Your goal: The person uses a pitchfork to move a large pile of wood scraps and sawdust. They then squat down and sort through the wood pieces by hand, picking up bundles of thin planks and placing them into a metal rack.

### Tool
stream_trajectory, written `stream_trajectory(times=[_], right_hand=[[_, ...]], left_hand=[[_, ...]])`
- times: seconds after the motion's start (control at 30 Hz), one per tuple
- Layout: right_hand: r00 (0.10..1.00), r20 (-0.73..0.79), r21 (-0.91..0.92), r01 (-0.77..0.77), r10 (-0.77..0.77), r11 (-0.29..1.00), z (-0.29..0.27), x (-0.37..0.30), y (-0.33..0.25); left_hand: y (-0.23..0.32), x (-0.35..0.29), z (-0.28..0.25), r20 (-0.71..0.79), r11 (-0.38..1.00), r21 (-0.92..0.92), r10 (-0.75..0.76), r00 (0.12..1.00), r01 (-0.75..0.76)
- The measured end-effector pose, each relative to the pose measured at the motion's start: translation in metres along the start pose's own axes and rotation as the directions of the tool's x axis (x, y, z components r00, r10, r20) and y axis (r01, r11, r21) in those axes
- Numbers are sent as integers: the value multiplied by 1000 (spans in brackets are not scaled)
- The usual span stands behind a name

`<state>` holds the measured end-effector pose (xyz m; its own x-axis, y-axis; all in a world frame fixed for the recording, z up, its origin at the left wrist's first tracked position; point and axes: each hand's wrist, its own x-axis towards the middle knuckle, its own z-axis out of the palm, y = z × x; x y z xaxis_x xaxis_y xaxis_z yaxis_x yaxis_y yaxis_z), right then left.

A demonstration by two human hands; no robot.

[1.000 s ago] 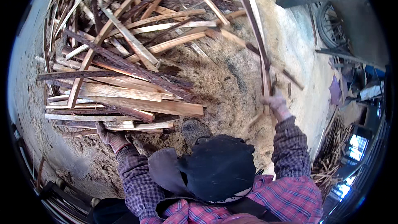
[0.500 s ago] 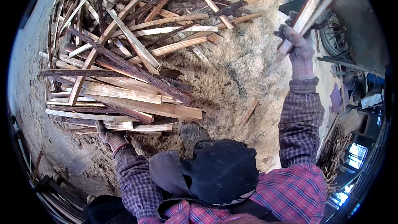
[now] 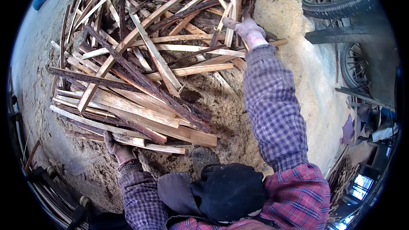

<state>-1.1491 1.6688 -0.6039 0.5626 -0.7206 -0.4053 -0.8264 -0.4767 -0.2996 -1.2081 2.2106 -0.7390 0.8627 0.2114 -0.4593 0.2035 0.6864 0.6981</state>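
Note:
A tangled heap of long wooden strips (image 3: 166, 66), some pale and some dark with bark, lies on the sawdust-covered ground. My gloved left hand (image 3: 117, 147) is at the near edge of a flatter stack, its thumb over a pale wooden strip (image 3: 98, 122) and its other fingers hidden beneath. Farther off, my gloved right hand (image 3: 248, 29) reaches to the heap's right side. Its thumb points left, apart from the fingers, over a brown upright strip (image 3: 237, 0) and a paler one beside it. The palm side is hidden.
Spoked wheels with black tyres (image 3: 341, 6) stand at the far right, beside a dark beam (image 3: 336, 35) jutting toward the heap. More thin sticks (image 3: 341, 179) lie at the lower right. A dark shoe tip (image 3: 204, 157) shows below the stack, above a black cap (image 3: 230, 191).
My right hand has swung left from the right side to the heap, carrying strips, and its grip has loosened there. The left hand stays at the stack's edge. The view has shifted slightly.

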Motion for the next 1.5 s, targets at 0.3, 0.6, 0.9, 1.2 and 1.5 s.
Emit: stream_trajectory(times=[0.3,0.6,0.9,1.2,1.5], right_hand=[[994,84,-19,-67,69,998,25,-31,-10],[979,2,-236,-197,203,952,-16,-147,168],[791,-510,321,540,-338,778,5,-138,205],[548,440,166,729,-711,664,35,-196,-97],[775,500,-517,626,-387,584,57,-243,-141]], left_hand=[[6,-13,24,29,997,-51,-60,998,62],[5,-6,8,16,996,-88,-1,1000,3],[2,-18,32,76,986,-147,-73,994,84],[12,-24,19,18,994,-103,-25,1000,27],[12,-28,59,55,985,-25,-167,984,169]])
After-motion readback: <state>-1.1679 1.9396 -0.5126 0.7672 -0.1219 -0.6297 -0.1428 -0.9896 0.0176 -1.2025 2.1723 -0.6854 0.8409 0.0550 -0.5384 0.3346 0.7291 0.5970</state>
